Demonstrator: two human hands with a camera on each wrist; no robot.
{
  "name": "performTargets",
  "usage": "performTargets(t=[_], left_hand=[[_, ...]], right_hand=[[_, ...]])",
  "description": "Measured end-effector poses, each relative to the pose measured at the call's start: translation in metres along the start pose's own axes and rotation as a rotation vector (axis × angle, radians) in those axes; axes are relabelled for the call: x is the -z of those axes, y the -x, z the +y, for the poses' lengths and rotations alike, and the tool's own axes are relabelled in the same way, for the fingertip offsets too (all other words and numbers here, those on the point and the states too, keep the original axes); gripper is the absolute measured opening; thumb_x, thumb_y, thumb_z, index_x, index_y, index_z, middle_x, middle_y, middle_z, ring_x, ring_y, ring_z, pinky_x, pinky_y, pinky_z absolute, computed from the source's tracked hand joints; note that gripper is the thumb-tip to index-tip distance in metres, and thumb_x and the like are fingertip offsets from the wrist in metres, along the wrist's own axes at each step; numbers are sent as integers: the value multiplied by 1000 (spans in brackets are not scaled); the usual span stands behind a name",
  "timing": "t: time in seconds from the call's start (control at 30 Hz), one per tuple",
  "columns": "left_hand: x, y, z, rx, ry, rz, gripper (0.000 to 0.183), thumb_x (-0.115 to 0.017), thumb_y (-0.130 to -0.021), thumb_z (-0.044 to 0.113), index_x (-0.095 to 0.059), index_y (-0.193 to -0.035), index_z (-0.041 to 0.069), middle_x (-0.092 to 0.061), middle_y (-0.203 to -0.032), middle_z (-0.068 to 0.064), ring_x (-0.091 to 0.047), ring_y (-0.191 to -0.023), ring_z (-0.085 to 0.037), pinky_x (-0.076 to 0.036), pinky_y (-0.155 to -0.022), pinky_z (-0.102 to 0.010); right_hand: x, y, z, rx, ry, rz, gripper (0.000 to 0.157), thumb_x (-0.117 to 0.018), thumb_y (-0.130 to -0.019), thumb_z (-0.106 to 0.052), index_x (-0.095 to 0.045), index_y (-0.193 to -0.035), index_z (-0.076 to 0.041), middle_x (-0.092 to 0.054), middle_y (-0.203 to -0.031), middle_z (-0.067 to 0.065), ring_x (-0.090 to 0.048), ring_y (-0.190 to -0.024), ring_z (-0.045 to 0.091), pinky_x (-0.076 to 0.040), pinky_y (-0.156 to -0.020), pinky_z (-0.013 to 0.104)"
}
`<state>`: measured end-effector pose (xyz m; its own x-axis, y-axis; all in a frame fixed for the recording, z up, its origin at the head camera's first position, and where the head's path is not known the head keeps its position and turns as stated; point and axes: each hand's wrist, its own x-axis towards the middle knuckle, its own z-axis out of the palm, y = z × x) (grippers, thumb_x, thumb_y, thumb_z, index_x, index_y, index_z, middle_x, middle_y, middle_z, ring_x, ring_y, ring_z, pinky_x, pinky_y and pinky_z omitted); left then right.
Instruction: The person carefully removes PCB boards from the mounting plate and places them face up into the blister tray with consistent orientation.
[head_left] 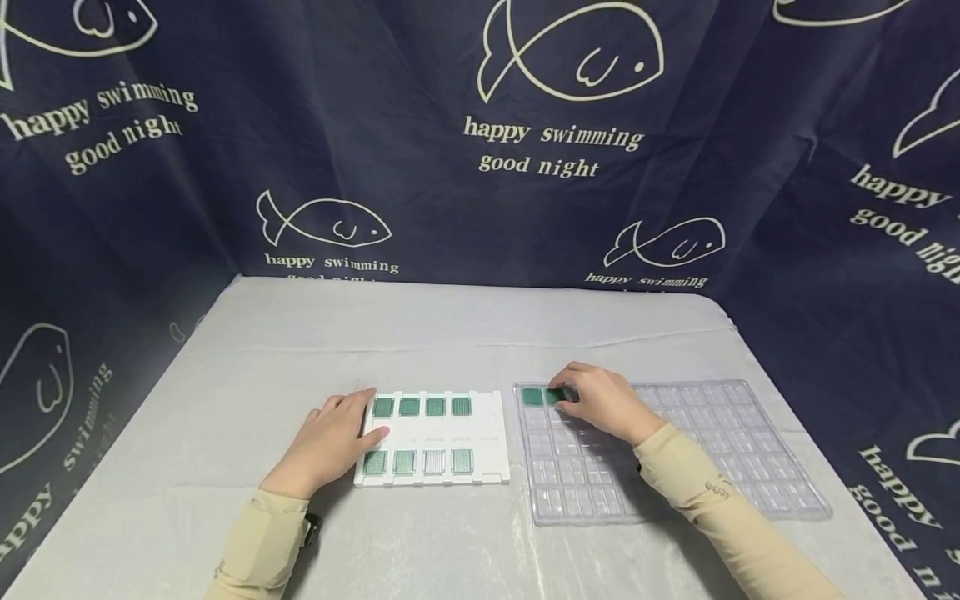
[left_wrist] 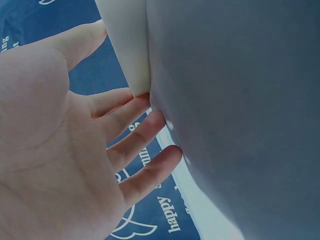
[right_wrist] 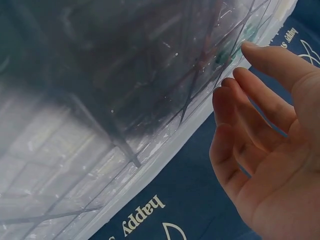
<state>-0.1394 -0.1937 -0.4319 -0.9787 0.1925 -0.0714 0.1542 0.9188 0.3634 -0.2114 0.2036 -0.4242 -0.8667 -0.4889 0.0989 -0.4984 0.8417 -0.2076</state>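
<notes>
My left hand (head_left: 328, 443) rests at the left edge of a white tray (head_left: 483, 433), its thumb over the top and its fingers along the far left corner. In the left wrist view, those fingers (left_wrist: 145, 132) are fairly straight against the edge. Two rows of small green square boards (head_left: 435, 406) lie in the white tray. At the clear compartment tray (head_left: 645, 508), my right hand (head_left: 606, 402) pinches a green square board (head_left: 553, 396) at the second compartment of the far row. Another green square board (head_left: 532, 397) sits in the corner compartment beside it.
The two trays lie side by side on a table with a pale cloth (head_left: 375, 325), a narrow gap between them. A dark blue curtain (head_left: 420, 167) with fish drawings stands behind and at both sides. My right forearm (head_left: 720, 500) crosses over the clear tray.
</notes>
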Motion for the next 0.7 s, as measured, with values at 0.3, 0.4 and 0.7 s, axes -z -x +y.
performTargets(t=[0.3,0.4,0.7], left_hand=[[-1,1,0,2,7,1,68,-63,-100,39,-43,-152,2,-53,-152,-19,-50,-134,-42,-43,-102,-59],[0,1,1,1,8,1,68,-63,-100,39,-43,-152,2,-53,-152,-19,-49,-135,-42,-43,-102,-60],[-2,0,-1,-3,3,10,68,-63,-99,40,-43,-152,2,-53,-152,-19,-49,-134,-42,-43,-103,-60]], right_hand=[[-1,1,0,-7,1,-1,30,-83,-83,-19,-76,-112,-13,-74,-115,3,-73,-102,28,-60,-86,49],[-1,2,0,-13,3,-3,30,-83,-84,-19,-76,-112,-14,-74,-115,2,-73,-101,27,-60,-86,48],[-2,2,-1,-11,5,3,29,-83,-83,-19,-76,-111,-14,-74,-112,2,-72,-98,24,-60,-83,48]])
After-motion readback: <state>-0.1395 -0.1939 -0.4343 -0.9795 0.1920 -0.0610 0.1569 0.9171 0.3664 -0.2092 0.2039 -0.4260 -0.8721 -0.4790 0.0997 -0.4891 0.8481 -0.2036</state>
